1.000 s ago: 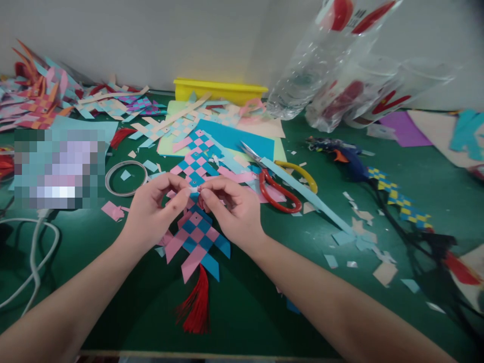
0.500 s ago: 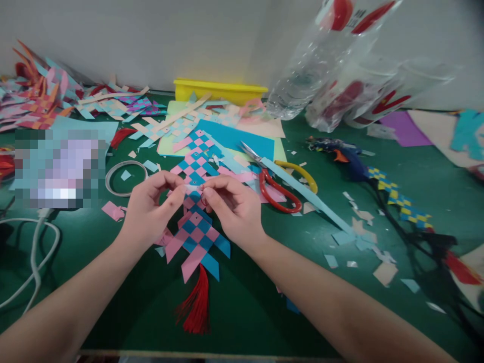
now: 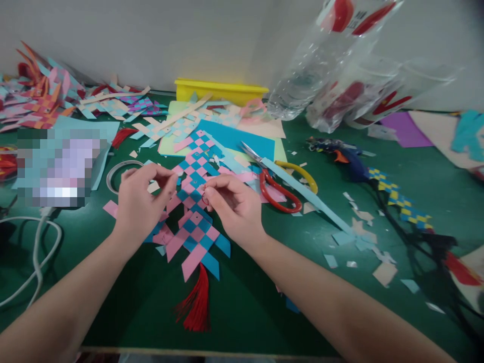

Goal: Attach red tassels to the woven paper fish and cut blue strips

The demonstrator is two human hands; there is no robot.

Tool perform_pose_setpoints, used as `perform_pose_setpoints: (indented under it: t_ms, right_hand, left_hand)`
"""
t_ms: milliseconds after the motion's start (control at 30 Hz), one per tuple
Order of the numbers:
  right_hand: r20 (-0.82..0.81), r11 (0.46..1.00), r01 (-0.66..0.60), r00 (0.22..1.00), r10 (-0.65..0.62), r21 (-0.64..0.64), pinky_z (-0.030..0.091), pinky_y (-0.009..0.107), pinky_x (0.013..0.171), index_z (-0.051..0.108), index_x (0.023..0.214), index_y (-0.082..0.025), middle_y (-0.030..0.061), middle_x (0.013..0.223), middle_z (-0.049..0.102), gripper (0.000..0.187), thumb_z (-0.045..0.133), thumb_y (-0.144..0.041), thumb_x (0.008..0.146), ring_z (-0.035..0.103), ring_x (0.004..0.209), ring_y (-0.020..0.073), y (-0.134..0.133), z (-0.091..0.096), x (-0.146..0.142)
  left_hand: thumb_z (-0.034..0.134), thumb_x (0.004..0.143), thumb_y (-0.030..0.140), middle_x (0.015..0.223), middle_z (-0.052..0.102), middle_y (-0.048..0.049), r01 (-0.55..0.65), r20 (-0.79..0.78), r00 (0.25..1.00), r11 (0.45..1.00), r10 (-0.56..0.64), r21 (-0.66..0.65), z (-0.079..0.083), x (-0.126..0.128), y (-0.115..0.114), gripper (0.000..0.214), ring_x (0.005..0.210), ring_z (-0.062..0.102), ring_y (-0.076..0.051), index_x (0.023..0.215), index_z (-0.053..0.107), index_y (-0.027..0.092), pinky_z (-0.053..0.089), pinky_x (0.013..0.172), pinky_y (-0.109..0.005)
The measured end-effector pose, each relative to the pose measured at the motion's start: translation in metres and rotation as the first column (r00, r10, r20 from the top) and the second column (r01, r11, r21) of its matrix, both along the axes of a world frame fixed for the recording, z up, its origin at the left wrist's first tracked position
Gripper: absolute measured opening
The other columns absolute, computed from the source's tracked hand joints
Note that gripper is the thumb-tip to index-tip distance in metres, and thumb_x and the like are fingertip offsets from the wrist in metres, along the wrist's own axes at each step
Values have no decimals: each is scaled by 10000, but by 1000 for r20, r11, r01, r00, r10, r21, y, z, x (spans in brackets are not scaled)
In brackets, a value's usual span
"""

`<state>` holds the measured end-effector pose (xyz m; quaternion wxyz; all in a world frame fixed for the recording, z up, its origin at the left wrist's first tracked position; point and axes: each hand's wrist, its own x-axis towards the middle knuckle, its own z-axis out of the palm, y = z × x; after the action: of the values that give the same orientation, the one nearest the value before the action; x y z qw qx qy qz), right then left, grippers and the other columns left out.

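Pink-and-blue woven paper strip (image 3: 193, 202) lay on the green table (image 3: 242, 307), between the two hands, straight ahead of the person. Long axis ran away from the body, near-far, hardly any slant; red tassel (image 3: 197, 302) at the near end. From the right hand (image 3: 238, 209) the strip lay to the left; from the left hand (image 3: 141, 199), to the right. Right was the nearer one, its fingertips over the strip's right edge about midway along; touching or just above, couldn't tell from where I stood. It was pinching what looked like a thin red loop (image 3: 205, 197) between thumb and forefinger. Left hand was off to the side, near the left-hand paper points, thumb and forefinger tips close together; couldn't tell if anything was in them.

Versus half a second earlier: left had pulled back leftward, away from the right. Both sets of fingertips had been nearly together over the strip with a small whitish piece between them; that piece no longer showed there, and the woven middle was uncovered. Left now blocked more of the tape roll (image 3: 108, 178). Right hand, strip and scissors (image 3: 263, 186) looked about unmoved
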<state>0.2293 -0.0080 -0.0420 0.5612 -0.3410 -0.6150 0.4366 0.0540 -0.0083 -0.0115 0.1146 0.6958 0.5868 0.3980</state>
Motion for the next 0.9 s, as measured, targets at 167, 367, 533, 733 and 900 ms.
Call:
perform_pose_setpoints:
  t_ms: [167, 367, 533, 733, 900]
  right_hand:
    - [0, 1000, -8, 1000, 8, 5, 512, 259, 582, 623, 834, -202, 2, 791, 639, 75, 565, -234, 870, 572, 614, 91, 0, 0, 0]
    - [43, 1000, 16, 999, -16, -1, 514, 258, 561, 624, 826, -200, 2, 758, 634, 74, 571, -242, 858, 570, 593, 94, 0, 1, 0]
    - [64, 1000, 27, 998, -26, -7, 518, 254, 554, 627, 823, -201, 1, 759, 641, 70, 575, -241, 849, 579, 598, 95, 0, 1, 1]
    - [72, 1000, 22, 997, -21, -12, 530, 258, 560, 646, 823, -204, 7, 775, 671, 78, 583, -245, 843, 603, 614, 102, 1, 2, -2]
    - [89, 1000, 11, 996, -9, -22, 539, 269, 569, 663, 812, -207, 9, 765, 690, 74, 610, -257, 820, 621, 618, 112, 3, 2, -4]
  left_hand:
    - [563, 865, 288, 682, 607, 16, -65, -297, 949, 988, 105, 141, -6, -15, 10, 162, 719, 584, -194, 711, 570, 237, 320, 938, -452]
    - [558, 852, 267, 660, 566, 5, -90, -403, 903, 984, 145, 151, -12, -28, 16, 175, 738, 559, -214, 681, 549, 233, 261, 987, -480]
    - [580, 813, 225, 632, 531, 12, -81, -421, 896, 984, 142, 160, -12, -32, 15, 156, 726, 546, -221, 667, 524, 237, 255, 995, -498]
    - [506, 821, 137, 911, 655, -37, 15, -442, 894, 980, 75, 198, -8, -19, 10, 155, 906, 590, -251, 855, 597, 257, 312, 966, -453]
    - [484, 883, 207, 960, 697, -25, 236, -190, 956, 970, -222, 51, 0, -4, 3, 183, 936, 622, -212, 974, 640, 238, 388, 897, -398]
